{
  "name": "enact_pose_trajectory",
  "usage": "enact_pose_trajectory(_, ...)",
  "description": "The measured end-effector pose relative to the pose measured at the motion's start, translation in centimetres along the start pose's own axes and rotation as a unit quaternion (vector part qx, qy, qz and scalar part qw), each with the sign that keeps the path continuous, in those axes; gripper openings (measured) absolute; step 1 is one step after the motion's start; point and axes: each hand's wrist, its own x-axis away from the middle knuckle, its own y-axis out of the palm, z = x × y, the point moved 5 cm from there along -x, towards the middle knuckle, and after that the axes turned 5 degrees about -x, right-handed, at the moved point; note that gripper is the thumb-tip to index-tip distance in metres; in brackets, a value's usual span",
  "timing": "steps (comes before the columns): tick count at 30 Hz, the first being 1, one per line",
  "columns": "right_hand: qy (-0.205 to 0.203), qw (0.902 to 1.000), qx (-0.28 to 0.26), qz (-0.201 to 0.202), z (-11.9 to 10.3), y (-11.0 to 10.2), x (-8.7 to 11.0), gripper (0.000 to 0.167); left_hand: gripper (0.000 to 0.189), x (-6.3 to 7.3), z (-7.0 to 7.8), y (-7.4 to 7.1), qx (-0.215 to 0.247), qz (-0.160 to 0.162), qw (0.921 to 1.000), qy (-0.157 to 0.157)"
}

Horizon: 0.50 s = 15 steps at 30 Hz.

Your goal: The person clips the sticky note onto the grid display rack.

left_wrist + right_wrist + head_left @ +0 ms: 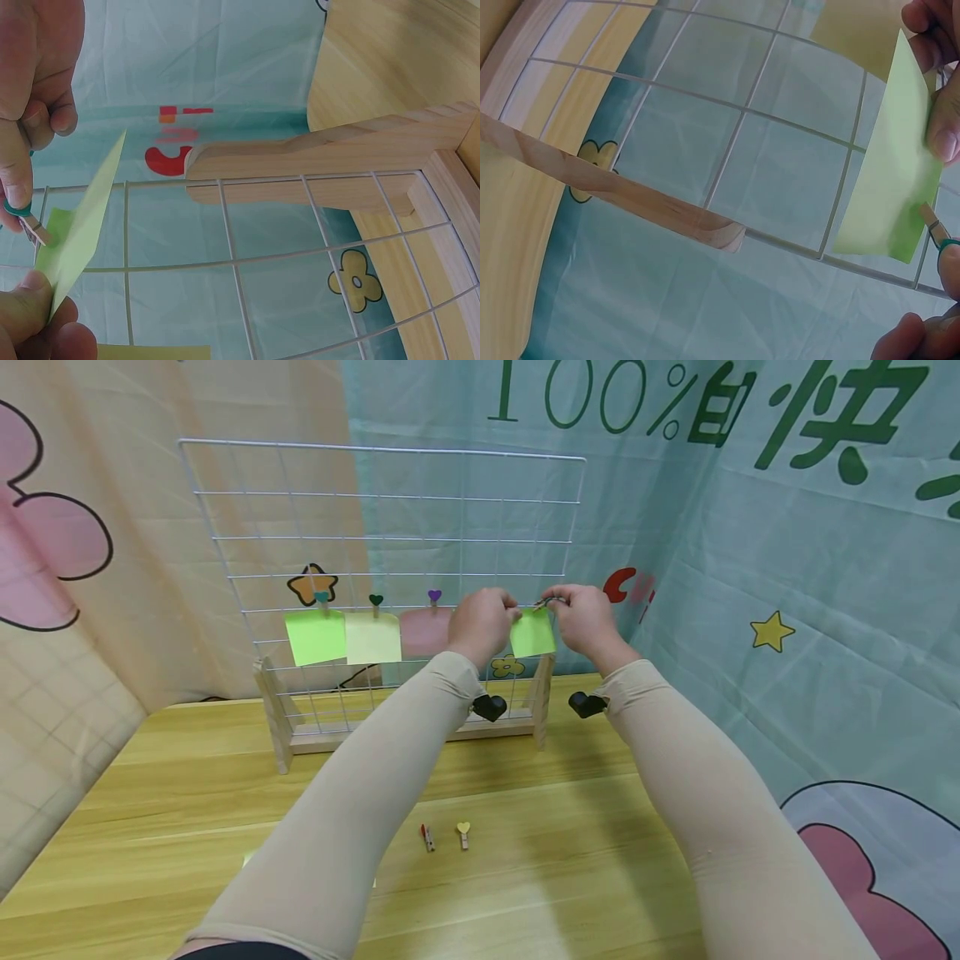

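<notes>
At the right end of the white wire grid (390, 539), my left hand (482, 625) pinches the edge of a bright green sticky note (533, 633) between thumb and finger. My right hand (587, 618) grips a small wooden clothespin (932, 221) with a teal top, its tip on the note's upper part. In the left wrist view the note (79, 236) stands out at an angle from the wires. Left of my hands, a pink note (424, 633), a pale yellow note (372, 638) and another green note (315, 637) hang from the grid by heart-topped clothespins.
Wooden feet (273, 714) hold the grid on the wood-grain table (480, 785). A red clothespin (427, 837) and a yellow heart clothespin (463, 835) lie on the table. Printed curtain (810, 568) hangs behind and at the right. My left sleeve partly covers something pale on the tabletop.
</notes>
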Motion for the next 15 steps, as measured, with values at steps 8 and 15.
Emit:
enact_pose_trajectory(8,-0.002,0.9999,0.009,-0.004,-0.08,0.02,-0.12,0.033,0.029,-0.06,-0.08,0.11,0.000,0.002,1.0000,0.002)
enact_pose_trajectory(15,-0.006,0.9998,0.018,-0.009,-0.17,0.00,-0.22,0.032,0.028,-0.10,-0.12,0.10,0.001,0.005,1.0000,0.001)
